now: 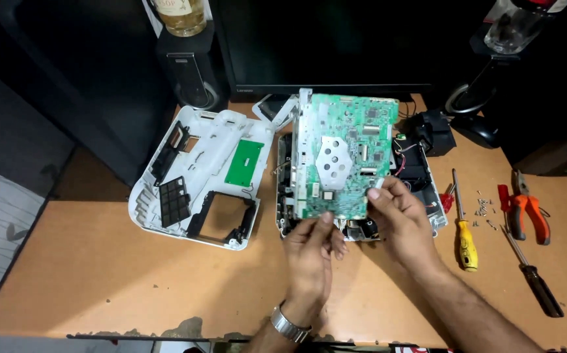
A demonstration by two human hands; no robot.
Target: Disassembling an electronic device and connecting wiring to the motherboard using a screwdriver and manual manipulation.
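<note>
Green circuit board (pixel 345 153), w/ a pale metal plate at its centre, sits tilted over the opened white device chassis (pixel 427 196) near the back-middle of the wooden desk (pixel 133 274). Both hands are on the board's near edge. Left hand (pixel 313 252), watch on the wrist, pinches the lower-left part of that edge btwn thumb and fingers. Right hand (pixel 398 212) grips the lower-right corner, thumb on top, fingers under, so both are clenched on the board, not loose.

Left of the chassis, just beside it, lies the removed white cover shell (pixel 195 176), inside up, w/ black plastic frames and a small green board in it.

Toward the desk's right edge: yellow-handled screwdriver (pixel 465 232) near the chassis, a scatter of small screws (pixel 485 209) just past it, orange-handled pliers (pixel 525 209) further right, and a dark-handled screwdriver (pixel 535 278) nearer the front edge.

Along the back edge: dark monitor (pixel 323 46) in the middle, a black speaker (pixel 189 72) at the back-left w/ a bottle on top, another dark speaker at the back-right, partly hidden.
</note>
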